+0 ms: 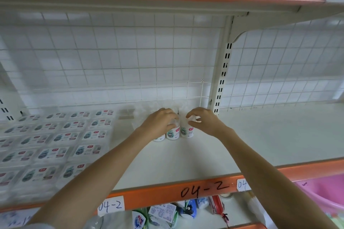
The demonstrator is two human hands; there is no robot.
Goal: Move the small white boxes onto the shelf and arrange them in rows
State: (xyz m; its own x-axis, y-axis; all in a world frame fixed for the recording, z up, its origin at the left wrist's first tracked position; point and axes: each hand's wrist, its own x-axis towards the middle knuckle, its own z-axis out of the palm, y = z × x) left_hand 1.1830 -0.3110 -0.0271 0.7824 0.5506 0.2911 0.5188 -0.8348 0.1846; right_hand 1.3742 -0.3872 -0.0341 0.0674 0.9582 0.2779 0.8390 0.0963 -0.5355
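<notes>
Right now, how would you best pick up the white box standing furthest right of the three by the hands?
Grip the rightmost white box by its upper side walls, coming from above and the front. It stands upright, its left side sits close to the neighbouring box, and its right side is clear.

Rows of boxes (55, 141) fill the shelf's (260, 135) left; three more stand upright mid-shelf (173, 133).

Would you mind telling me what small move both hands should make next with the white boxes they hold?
Probably slide the boxes left toward the finished rows: left hand and right hand hold them apart from that block.
</notes>
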